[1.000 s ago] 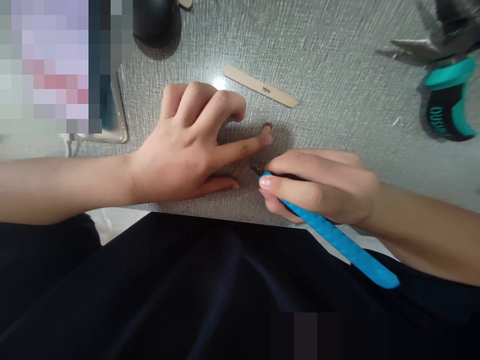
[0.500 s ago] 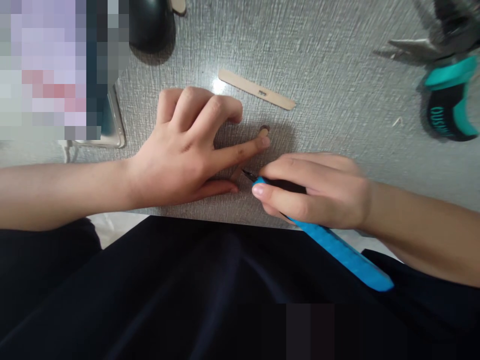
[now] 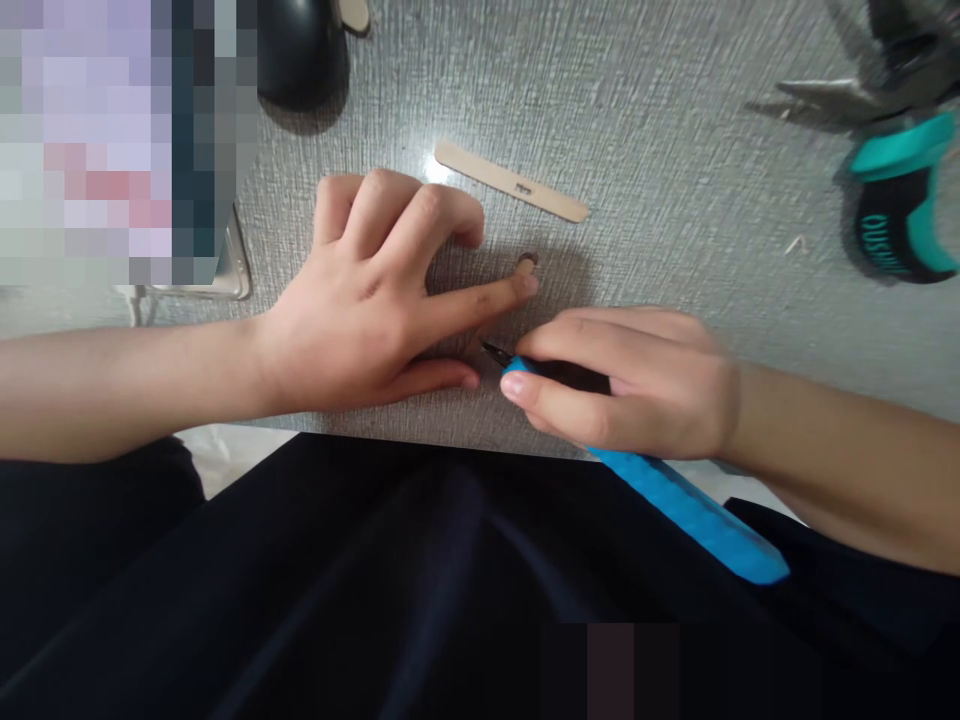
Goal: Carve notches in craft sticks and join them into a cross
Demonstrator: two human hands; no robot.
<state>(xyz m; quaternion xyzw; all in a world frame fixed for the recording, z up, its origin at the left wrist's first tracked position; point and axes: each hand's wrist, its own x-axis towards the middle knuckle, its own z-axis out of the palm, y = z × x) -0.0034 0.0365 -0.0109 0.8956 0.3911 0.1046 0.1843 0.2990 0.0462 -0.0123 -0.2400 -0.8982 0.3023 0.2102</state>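
Observation:
My left hand (image 3: 379, 290) lies with its fingers apart on the table. Its index fingertip presses down on a wooden craft stick (image 3: 527, 264), whose rounded end peeks out past the finger; most of the stick is hidden or hard to see. Held in my right hand (image 3: 626, 380) is a blue utility knife (image 3: 690, 510), fingers wrapped round it and the thumb near its front. The short dark blade points left, between my left index finger and thumb, near the stick. Whether the blade touches the stick I cannot tell.
Beyond my hands lies another craft stick (image 3: 510, 182) with a small slot-like mark. Pliers with teal and black handles (image 3: 896, 200) rest at the right, near a thin wood shaving (image 3: 795, 243). A black rounded object (image 3: 304, 50) stands at the upper left, beside a blurred-out item.
My right hand and the knife have shifted very slightly left. My left hand stays in place, pressing on the stick.

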